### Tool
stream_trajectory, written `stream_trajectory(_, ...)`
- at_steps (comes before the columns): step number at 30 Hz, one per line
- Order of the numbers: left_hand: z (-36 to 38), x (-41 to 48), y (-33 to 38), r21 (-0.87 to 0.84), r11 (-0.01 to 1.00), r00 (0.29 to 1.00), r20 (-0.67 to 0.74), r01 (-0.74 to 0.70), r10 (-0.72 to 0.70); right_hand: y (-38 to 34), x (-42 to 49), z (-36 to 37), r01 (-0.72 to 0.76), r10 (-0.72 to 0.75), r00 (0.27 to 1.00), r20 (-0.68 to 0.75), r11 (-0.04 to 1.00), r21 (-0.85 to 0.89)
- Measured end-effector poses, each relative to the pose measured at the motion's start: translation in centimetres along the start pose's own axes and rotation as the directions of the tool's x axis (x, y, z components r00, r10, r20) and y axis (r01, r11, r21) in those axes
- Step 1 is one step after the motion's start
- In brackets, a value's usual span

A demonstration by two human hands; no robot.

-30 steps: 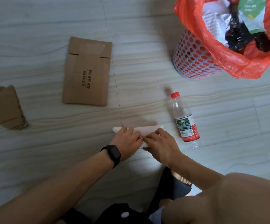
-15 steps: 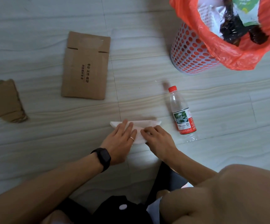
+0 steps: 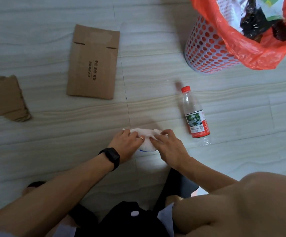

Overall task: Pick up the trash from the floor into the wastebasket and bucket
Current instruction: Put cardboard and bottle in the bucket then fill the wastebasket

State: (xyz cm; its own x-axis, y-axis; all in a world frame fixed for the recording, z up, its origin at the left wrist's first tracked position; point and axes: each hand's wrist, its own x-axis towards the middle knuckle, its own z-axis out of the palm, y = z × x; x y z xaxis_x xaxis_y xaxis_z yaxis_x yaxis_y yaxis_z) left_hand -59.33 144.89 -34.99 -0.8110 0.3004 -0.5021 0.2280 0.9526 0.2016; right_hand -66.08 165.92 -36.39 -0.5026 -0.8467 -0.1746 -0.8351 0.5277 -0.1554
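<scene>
A white paper piece [image 3: 146,136] lies bunched on the pale floor in front of me. My left hand [image 3: 127,144], with a black watch on the wrist, grips its left side. My right hand [image 3: 168,146] grips its right side. An empty clear plastic bottle [image 3: 194,115] with a red cap and red label lies on the floor just right of my right hand. The white perforated wastebasket [image 3: 205,52] with an orange bag stands at the upper right, holding paper and dark trash. No bucket is in view.
A flat cardboard sheet [image 3: 94,64] with printed text lies at the upper left centre. A torn cardboard piece [image 3: 5,98] lies at the far left. My knee [image 3: 241,202] fills the lower right corner.
The flat white paper has been gathered into a crumpled bunch between both hands. My fingers have curled around it. The camera view has shifted slightly.
</scene>
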Motion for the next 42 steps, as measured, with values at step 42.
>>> stream_trajectory(42, -34.2, 27.9, 2.2, 0.450, 0.884, 0.983, 0.056, 0.129, -0.172, 32.0, 16.3, -20.8, -0.550, 0.554, 0.685, 0.472, 0.819, -0.163)
